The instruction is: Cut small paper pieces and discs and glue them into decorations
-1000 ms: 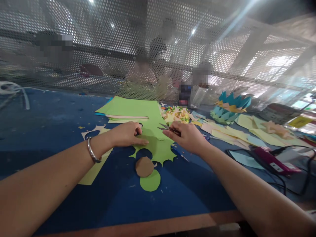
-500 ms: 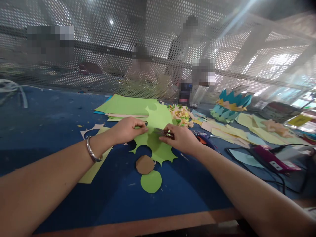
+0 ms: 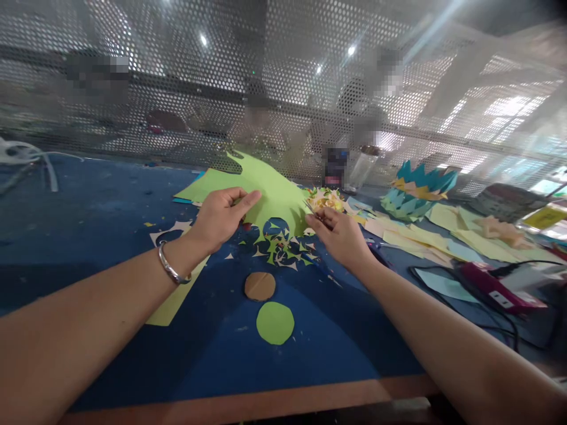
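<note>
My left hand (image 3: 221, 219) pinches a green sheet of paper (image 3: 280, 192) between thumb and fingers, lifted and tilted above the table. Rounded notches are cut out of its edges. At the sheet's right edge, my right hand (image 3: 340, 235) is closed around small scissors (image 3: 309, 206); their handles are mostly hidden by the fingers. Below the sheet lie many small green and pale paper scraps (image 3: 287, 252). Nearer to me are a brown cardboard disc (image 3: 260, 286) and a green paper circle (image 3: 275, 323), lying apart.
Behind my left hand is a stack of green sheets (image 3: 195, 184). Cut paper pieces (image 3: 416, 239) and a teal zigzag paper crown (image 3: 424, 177) are on the right. A maroon power strip (image 3: 494, 286) with black cables lies far right. Perforated metal mesh (image 3: 177, 88) closes off the back.
The green sheet has been raised and turned away from me, uncovering the scraps. My left hand has moved slightly up and left, my right hand to the right with the scissors.
</note>
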Motion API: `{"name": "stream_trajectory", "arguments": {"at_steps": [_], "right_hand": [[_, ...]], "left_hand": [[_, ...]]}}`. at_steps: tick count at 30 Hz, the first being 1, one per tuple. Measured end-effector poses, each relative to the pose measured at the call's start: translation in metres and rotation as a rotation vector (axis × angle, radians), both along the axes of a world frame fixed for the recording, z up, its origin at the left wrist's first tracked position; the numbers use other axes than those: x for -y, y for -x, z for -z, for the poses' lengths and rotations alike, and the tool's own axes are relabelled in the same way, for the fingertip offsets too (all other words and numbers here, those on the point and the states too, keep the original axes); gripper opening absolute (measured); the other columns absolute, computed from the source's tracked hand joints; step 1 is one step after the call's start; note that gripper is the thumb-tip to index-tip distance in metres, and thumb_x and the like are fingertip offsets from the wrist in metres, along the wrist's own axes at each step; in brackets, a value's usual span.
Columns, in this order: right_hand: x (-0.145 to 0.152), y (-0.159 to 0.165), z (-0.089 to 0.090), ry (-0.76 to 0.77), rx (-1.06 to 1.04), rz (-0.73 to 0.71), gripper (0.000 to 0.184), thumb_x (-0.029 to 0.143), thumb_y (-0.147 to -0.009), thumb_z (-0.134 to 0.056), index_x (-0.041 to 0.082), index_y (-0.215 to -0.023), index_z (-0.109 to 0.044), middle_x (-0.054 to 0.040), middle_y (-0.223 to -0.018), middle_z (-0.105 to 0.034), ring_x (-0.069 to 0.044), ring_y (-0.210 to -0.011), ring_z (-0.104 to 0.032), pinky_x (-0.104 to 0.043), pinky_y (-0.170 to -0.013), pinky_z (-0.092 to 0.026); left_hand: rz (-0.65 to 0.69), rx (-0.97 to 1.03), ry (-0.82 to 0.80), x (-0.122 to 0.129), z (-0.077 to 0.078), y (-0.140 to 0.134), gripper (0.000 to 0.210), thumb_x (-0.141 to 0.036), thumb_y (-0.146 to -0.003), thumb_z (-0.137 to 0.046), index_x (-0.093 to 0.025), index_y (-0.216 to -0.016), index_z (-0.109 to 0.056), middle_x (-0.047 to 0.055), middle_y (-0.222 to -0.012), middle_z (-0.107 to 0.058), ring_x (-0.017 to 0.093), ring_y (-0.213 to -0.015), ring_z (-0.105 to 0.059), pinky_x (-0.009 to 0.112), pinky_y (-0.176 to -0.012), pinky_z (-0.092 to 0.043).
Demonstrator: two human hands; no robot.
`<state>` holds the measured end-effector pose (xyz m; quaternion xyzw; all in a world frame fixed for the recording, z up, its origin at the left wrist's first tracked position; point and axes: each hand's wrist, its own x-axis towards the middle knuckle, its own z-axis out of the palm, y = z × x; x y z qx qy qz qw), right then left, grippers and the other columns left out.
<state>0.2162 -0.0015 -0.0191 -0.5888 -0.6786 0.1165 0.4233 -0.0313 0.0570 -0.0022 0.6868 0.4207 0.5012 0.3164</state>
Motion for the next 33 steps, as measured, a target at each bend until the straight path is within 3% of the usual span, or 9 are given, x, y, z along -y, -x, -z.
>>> {"name": "stream_trajectory", "arguments": {"at_steps": [5, 13, 17, 20, 25, 28, 33], "right_hand": [[-0.004, 0.004, 0.006, 0.1, -0.296, -0.088, 0.033, 0.053, -0.091, -0.063, 0.021, -0.083, -0.059, -0.002, -0.071, -0.072, -0.01, -0.047, -0.038, -0.028, -0.048, -0.029], [-0.003, 0.011, 0.004, 0.1, -0.581, -0.106, 0.032, 0.045, -0.076, -0.075, 0.022, -0.081, -0.053, 0.0046, -0.065, -0.057, -0.007, -0.046, -0.03, -0.026, -0.045, -0.022], [-0.007, 0.005, 0.005, -0.008, -0.537, -0.046, 0.027, 0.042, -0.079, -0.072, 0.023, -0.079, -0.052, 0.0045, -0.066, -0.052, -0.01, -0.052, -0.037, -0.026, -0.048, -0.028], [-0.008, 0.001, 0.004, -0.176, -0.452, 0.059, 0.023, 0.039, -0.081, -0.071, 0.022, -0.079, -0.055, 0.0032, -0.07, -0.052, -0.012, -0.06, -0.045, -0.027, -0.054, -0.035], [0.004, 0.006, -0.004, -0.441, -0.338, 0.116, 0.019, 0.034, -0.085, -0.072, 0.021, -0.084, -0.058, 0.0019, -0.076, -0.056, -0.012, -0.064, -0.05, -0.028, -0.06, -0.04], [0.012, 0.013, -0.005, -0.408, -0.265, 0.057, 0.02, 0.035, -0.087, -0.071, 0.022, -0.083, -0.057, 0.0018, -0.077, -0.056, -0.012, -0.062, -0.049, -0.028, -0.059, -0.04], [0.013, 0.021, -0.001, -0.185, -0.19, -0.054, 0.019, 0.034, -0.084, -0.073, 0.021, -0.083, -0.059, 0.0017, -0.075, -0.057, -0.012, -0.061, -0.048, -0.028, -0.058, -0.038]], "left_hand": [[0.058, 0.038, 0.067, -0.004, 0.006, -0.003, 0.045, -0.06, -0.083, -0.072, -0.02, -0.067, -0.061, -0.003, -0.058, -0.052, 0.01, -0.046, -0.051, 0.021, -0.043, -0.044], [0.08, 0.047, 0.039, -0.001, 0.005, -0.004, 0.036, -0.048, -0.086, -0.074, -0.018, -0.067, -0.065, -0.004, -0.051, -0.053, 0.008, -0.042, -0.048, 0.02, -0.043, -0.041], [0.24, 0.128, 0.169, 0.004, 0.001, -0.006, 0.032, -0.043, -0.084, -0.078, -0.018, -0.069, -0.066, -0.003, -0.06, -0.061, 0.008, -0.05, -0.056, 0.02, -0.05, -0.045], [0.329, 0.126, 0.191, 0.005, 0.001, -0.008, 0.029, -0.041, -0.082, -0.08, -0.018, -0.074, -0.065, -0.001, -0.066, -0.067, 0.01, -0.059, -0.065, 0.02, -0.05, -0.043], [0.274, 0.139, 0.174, 0.006, 0.006, -0.01, 0.032, -0.039, -0.085, -0.077, -0.021, -0.078, -0.052, -0.002, -0.062, -0.068, 0.013, -0.059, -0.069, 0.021, -0.049, -0.043], [0.273, 0.118, 0.152, 0.008, 0.007, -0.013, 0.032, -0.038, -0.089, -0.073, -0.022, -0.079, -0.046, -0.003, -0.06, -0.068, 0.013, -0.057, -0.068, 0.021, -0.048, -0.043], [0.341, 0.112, 0.199, 0.017, 0.009, -0.02, 0.035, -0.041, -0.087, -0.074, -0.022, -0.079, -0.046, -0.004, -0.06, -0.066, 0.013, -0.058, -0.068, 0.02, -0.049, -0.044]]}}
